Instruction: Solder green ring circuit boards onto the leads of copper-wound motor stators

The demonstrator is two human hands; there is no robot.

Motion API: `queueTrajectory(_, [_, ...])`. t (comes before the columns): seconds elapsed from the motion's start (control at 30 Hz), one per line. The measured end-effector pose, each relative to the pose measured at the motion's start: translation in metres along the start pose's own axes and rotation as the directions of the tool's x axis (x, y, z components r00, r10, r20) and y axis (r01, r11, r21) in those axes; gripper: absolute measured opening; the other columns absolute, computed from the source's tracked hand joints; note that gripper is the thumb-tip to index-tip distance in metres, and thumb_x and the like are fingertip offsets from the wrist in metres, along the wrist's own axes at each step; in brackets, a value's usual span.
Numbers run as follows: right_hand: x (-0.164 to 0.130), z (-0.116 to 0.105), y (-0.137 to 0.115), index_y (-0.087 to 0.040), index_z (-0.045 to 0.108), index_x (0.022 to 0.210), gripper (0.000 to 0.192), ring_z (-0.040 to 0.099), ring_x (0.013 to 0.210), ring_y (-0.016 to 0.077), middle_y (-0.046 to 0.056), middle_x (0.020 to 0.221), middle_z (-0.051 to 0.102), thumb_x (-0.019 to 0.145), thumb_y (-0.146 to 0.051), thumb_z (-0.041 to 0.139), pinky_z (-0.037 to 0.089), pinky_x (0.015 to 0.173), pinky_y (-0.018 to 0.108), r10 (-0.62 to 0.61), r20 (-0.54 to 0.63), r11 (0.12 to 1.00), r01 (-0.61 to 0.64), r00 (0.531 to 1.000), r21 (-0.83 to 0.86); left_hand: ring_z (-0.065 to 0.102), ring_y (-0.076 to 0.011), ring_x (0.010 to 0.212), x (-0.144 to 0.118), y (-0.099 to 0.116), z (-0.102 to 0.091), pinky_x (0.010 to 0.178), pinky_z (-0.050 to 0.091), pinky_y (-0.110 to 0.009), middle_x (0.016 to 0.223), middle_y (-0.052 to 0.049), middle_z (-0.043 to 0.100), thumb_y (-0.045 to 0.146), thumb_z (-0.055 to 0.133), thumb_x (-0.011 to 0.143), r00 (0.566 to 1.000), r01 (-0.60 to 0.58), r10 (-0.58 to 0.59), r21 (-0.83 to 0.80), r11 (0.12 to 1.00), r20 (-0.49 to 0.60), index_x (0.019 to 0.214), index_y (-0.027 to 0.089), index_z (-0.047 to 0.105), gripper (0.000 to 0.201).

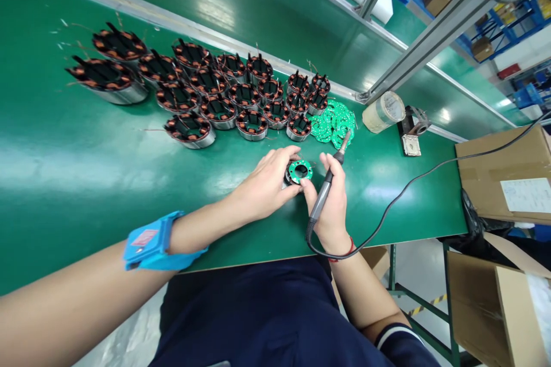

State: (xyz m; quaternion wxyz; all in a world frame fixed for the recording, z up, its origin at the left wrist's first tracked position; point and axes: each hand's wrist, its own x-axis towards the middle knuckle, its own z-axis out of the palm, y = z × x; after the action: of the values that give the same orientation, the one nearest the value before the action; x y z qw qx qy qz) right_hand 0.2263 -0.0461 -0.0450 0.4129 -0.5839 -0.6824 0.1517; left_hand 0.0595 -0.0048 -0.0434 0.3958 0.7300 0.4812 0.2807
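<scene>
My left hand (269,183) grips a motor stator from the left, its fingers closed round the side. On top of that stator lies a green ring-shaped circuit board (295,172) with a dark hole in its middle. In my right hand (333,206) is a soldering iron (323,192), its metal tip pointing up and away from the board. The thumb of my right hand touches the near edge of the ring board. Just beyond both hands stand several stators (252,123) with copper windings, and a pile of loose green ring boards (333,121).
A cream-coloured roll or tub (383,112) and a soldering iron stand (412,132) are at the back right. The iron's black cable (404,189) runs across the green table (232,183) to the right. Cardboard boxes (508,172) stand by the right edge; a metal frame (400,63) rises behind.
</scene>
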Motion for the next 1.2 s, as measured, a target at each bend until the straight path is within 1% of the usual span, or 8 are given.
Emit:
queueTrajectory(0.13, [0.002,-0.001,-0.003,-0.025,0.05,0.142,0.046,0.07,0.121,0.0249,0.01,0.129,0.073,0.098,-0.031,0.065,0.056,0.108,0.048,0.085,0.05,0.995,-0.087,0.995,0.052,0.056,-0.0346,0.127,-0.001,-0.001,0.003,0.111,0.047,-0.056,0.132,-0.019,0.059,0.04,0.059,0.084,0.998,0.047,-0.049,-0.048,0.998,-0.048,0.134,0.012,0.045,0.059])
queueTrajectory(0.3, [0.0,0.003,-0.009,-0.024,0.053,0.137,0.041,0.072,0.108,0.0233,0.007,0.113,0.076,0.098,-0.031,0.063,0.058,0.101,0.046,0.12,-0.028,0.992,-0.12,0.992,0.031,0.055,-0.0334,0.121,-0.001,0.002,0.006,0.107,0.048,-0.055,0.127,-0.017,0.06,0.037,0.055,0.087,0.998,0.008,-0.009,-0.002,1.0,-0.066,0.131,0.012,0.05,0.05])
queueTrajectory(0.57, [-0.003,0.005,-0.004,-0.023,0.053,0.14,0.037,0.072,0.103,0.0235,0.01,0.113,0.075,0.105,-0.034,0.055,0.06,0.095,0.044,-0.107,-0.061,0.989,0.1,0.992,-0.109,0.054,-0.0324,0.111,0.009,-0.002,-0.006,0.102,0.047,-0.054,0.12,-0.014,0.061,0.036,0.057,0.086,0.986,-0.165,0.16,0.108,0.98,0.051,0.124,0.015,0.06,0.044])
queueTrajectory(0.7, [0.003,0.001,0.002,-0.022,0.046,0.148,0.049,0.072,0.115,0.025,0.012,0.125,0.072,0.102,-0.035,0.059,0.059,0.102,0.045,-0.105,0.023,0.993,0.106,0.994,-0.044,0.055,-0.0333,0.116,0.014,-0.007,-0.009,0.104,0.047,-0.056,0.123,-0.013,0.062,0.037,0.057,0.087,0.983,-0.172,0.164,0.099,0.98,0.084,0.124,0.017,0.058,0.042])
queueTrajectory(0.8, [0.011,0.001,0.004,-0.023,0.04,0.152,0.064,0.066,0.13,0.0276,0.014,0.142,0.065,0.097,-0.037,0.069,0.056,0.111,0.047,-0.064,0.138,0.998,0.061,0.988,0.027,0.056,-0.0312,0.128,0.011,-0.011,-0.007,0.11,0.049,-0.052,0.138,-0.016,0.057,0.032,0.054,0.088,0.984,-0.169,0.167,0.015,0.986,0.068,0.138,0.017,0.047,0.054])
queueTrajectory(0.87, [0.015,0.003,0.005,-0.026,0.042,0.15,0.061,0.066,0.13,0.0272,0.012,0.142,0.065,0.096,-0.038,0.069,0.055,0.112,0.047,-0.043,0.174,0.999,0.038,0.984,0.03,0.058,-0.0301,0.129,0.008,-0.014,-0.007,0.109,0.052,-0.05,0.143,-0.017,0.055,0.033,0.057,0.087,0.987,-0.149,0.15,-0.011,0.989,0.05,0.144,0.016,0.039,0.062])
queueTrajectory(1.07, [0.012,0.008,0.009,-0.024,0.045,0.146,0.056,0.068,0.126,0.026,0.013,0.137,0.068,0.098,-0.041,0.067,0.057,0.109,0.045,-0.009,0.073,1.0,0.008,0.997,0.014,0.061,-0.0325,0.128,0.002,-0.011,-0.011,0.112,0.051,-0.054,0.132,-0.016,0.064,0.031,0.047,0.096,0.979,-0.198,0.204,0.161,0.967,-0.021,0.127,0.017,0.057,0.035])
queueTrajectory(1.2, [0.008,0.012,0.011,-0.023,0.045,0.146,0.053,0.069,0.124,0.0258,0.013,0.135,0.069,0.1,-0.041,0.065,0.058,0.107,0.044,-0.038,0.02,0.999,0.037,0.999,0.015,0.061,-0.0319,0.127,0.002,-0.008,-0.007,0.114,0.051,-0.053,0.132,-0.015,0.066,0.032,0.05,0.093,0.986,-0.142,0.146,0.054,0.988,-0.078,0.126,0.015,0.063,0.039])
